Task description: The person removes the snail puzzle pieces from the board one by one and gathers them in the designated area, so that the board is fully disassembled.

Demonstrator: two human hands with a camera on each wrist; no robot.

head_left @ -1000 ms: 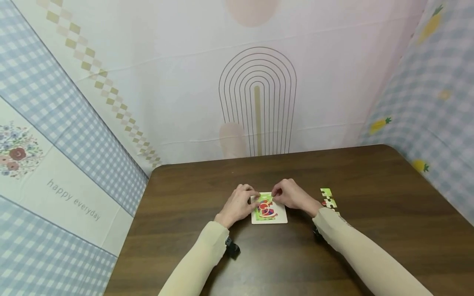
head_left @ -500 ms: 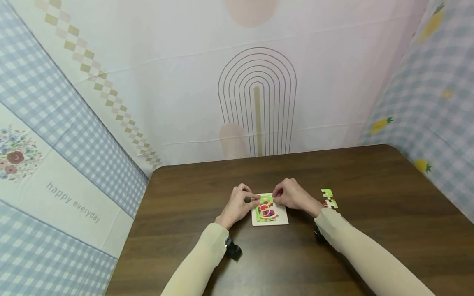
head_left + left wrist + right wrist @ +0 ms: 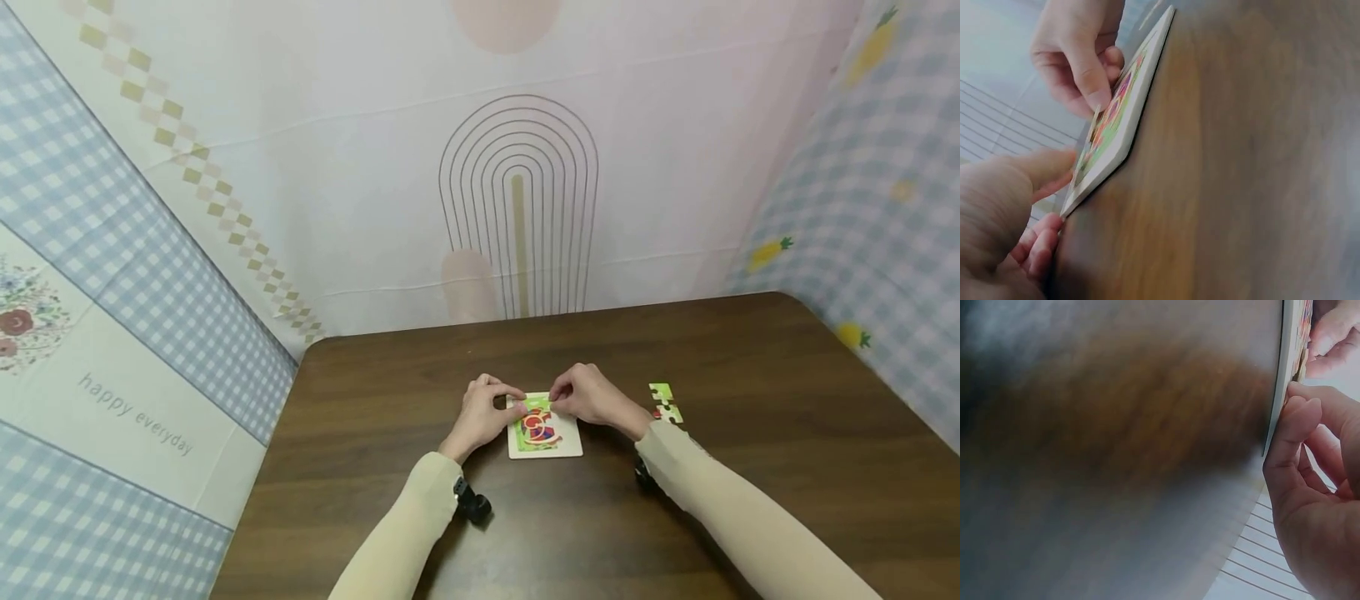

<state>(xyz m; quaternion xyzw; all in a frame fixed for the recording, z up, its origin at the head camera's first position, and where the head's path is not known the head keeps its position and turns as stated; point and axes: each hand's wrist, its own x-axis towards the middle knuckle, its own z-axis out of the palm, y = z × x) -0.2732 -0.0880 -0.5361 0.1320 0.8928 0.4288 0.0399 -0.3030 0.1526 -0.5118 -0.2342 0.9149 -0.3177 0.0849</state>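
A white-framed jigsaw puzzle board point(image 3: 570, 437) lies on the brown table, its picture green with red, purple and white shapes. At its far left corner my left hand point(image 3: 480, 414) holds the board, thumb over the picture and fingers at the edge. Across from it, my right hand point(image 3: 590, 395) has thumb and forefinger pinched at the far edge of the picture. The left wrist view shows a thin puzzle piece point(image 3: 1093, 127) tilted up at those fingertips. Most of that piece is hidden by fingers.
Several loose puzzle pieces point(image 3: 665, 402), green, white and red, lie right of the board, partly behind the right forearm. The brown table point(image 3: 360, 400) meets a patterned cloth backdrop point(image 3: 360, 167) at its far edge. Black wrist cameras point(image 3: 474, 505) sit under the sleeves.
The left thumb and forefinger have shifted slightly at the board's corner. The right hand stays nearly in place, and the head view has drifted a little.
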